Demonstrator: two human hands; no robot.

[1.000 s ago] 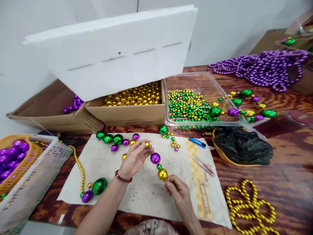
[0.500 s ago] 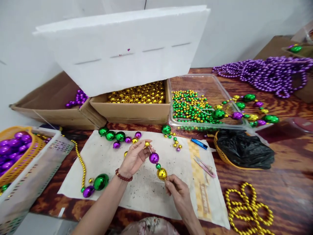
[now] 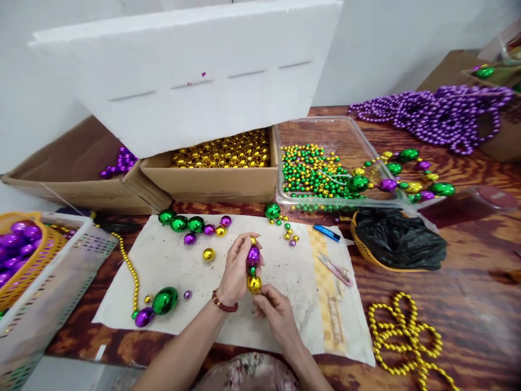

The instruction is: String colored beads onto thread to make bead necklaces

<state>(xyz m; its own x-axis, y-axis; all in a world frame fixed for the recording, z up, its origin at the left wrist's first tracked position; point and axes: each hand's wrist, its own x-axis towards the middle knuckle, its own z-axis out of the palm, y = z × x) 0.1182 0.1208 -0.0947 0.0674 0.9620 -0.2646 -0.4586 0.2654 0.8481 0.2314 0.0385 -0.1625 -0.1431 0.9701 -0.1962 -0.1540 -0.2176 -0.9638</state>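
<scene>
A short row of beads (image 3: 253, 256), gold, purple, green and gold from top to bottom, stands between my hands over the white cloth (image 3: 195, 293). My left hand (image 3: 236, 269), with a brown bead bracelet at the wrist, is closed along the row's left side. At the lower gold bead (image 3: 254, 283), my right hand (image 3: 273, 305) pinches the end of the row; the strand between those fingers is too small to make out. Left on the cloth lie a large green bead (image 3: 165, 300), a purple bead (image 3: 144, 316) and a gold bead string (image 3: 131, 271).
Scissors (image 3: 334, 270) and a blue cutter (image 3: 326, 232) lie right on the cloth. Behind are a box of gold beads (image 3: 211, 182) and a clear tray (image 3: 342, 203). A basket with black plastic (image 3: 399, 241) and gold strings (image 3: 402, 331) are at right.
The beads have slid together into an upright row, and my left hand has closed around them. My right hand has shifted left. A gold bead and a small purple bead now show on the cloth.
</scene>
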